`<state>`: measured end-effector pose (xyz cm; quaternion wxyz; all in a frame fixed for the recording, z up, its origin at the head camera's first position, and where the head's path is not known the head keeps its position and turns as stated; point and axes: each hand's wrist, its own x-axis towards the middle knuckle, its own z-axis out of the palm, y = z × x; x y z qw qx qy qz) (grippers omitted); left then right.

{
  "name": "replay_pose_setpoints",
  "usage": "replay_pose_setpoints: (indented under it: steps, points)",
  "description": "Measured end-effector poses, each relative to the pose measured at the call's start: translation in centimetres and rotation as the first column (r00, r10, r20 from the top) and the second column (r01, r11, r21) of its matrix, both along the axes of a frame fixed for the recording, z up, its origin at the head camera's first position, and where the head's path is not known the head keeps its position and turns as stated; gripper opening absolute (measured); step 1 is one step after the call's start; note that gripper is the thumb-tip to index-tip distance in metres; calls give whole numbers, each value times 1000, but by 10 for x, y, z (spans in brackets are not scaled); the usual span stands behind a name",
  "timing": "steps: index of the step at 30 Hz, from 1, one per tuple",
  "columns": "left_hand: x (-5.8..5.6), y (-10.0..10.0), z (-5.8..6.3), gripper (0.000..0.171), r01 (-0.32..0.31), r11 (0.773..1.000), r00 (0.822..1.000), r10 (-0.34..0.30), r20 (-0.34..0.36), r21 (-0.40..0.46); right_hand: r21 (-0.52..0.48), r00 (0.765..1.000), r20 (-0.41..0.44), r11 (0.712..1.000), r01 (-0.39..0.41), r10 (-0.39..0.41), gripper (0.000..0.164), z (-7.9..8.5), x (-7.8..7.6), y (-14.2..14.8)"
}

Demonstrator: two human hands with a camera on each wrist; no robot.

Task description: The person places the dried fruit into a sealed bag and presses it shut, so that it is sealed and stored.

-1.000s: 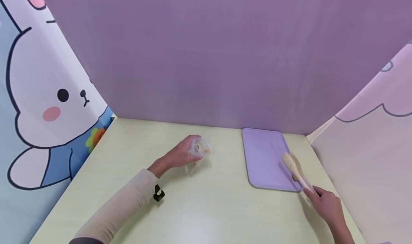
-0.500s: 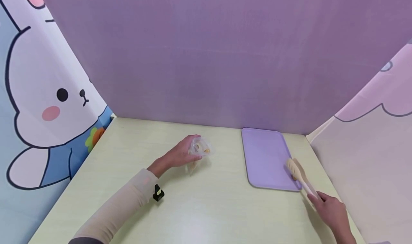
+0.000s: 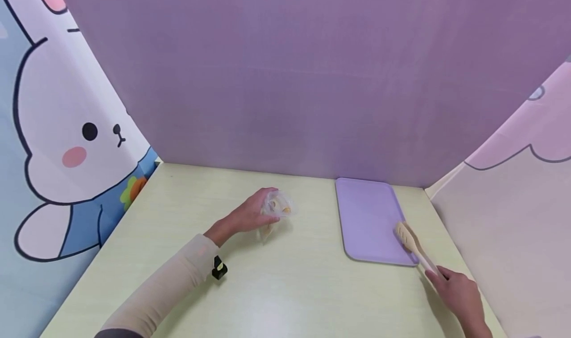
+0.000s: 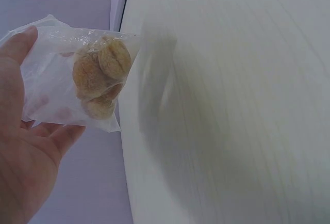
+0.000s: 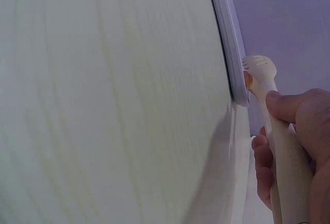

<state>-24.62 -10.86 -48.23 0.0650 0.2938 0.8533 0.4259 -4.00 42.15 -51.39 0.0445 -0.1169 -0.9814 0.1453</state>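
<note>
My left hand (image 3: 251, 213) holds a clear plastic bag (image 4: 49, 79) by its mouth, thumb on one side and fingers on the other. Several round, wrinkled brown pieces (image 4: 103, 72) lie at the bottom of it, and the bag hangs over the table. At the right, my right hand (image 3: 459, 292) grips cream-coloured tongs (image 3: 412, 244) by the handles. Their slotted heads hang over the near right corner of a purple tray (image 3: 368, 214). In the right wrist view a small brown piece (image 5: 248, 80) shows at the tongs' head, partly hidden behind it.
The pale wooden table (image 3: 285, 283) reaches back to a purple wall (image 3: 285, 80). Rabbit-printed cloth (image 3: 53, 130) hangs on the left, pink and cream cloth (image 3: 526, 204) on the right. A small black object (image 3: 219, 268) shows beside the left sleeve.
My right hand has drawn slightly right and down with the tongs, and the brown piece once showing under them is now hidden in the head view. The left hand has stayed in place.
</note>
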Motion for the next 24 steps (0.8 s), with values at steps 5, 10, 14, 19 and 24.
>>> replay_pose_setpoints:
  steps: [5,10,14,19,24]
  points:
    - [1,0,1,81,3,1000,1000,-3,4,4,14,999,-36,1000,-19,20,52,1,3,-3]
    - [1,-1,0,81,7,1000,1000,-7,-1,5,15,998,-56,999,-35,36,51,2,4,-3]
    - [1,0,0,81,16,1000,1000,-16,1,4,7,998,-42,999,-37,37,52,2,5,-1]
    - [2,-1,0,82,17,1000,1000,-17,-4,-2,-5,1000,2,1000,-17,17,55,4,7,-1]
    - [2,-1,1,81,15,1000,1000,-15,-1,-3,23,994,-99,999,-37,39,47,5,7,-7]
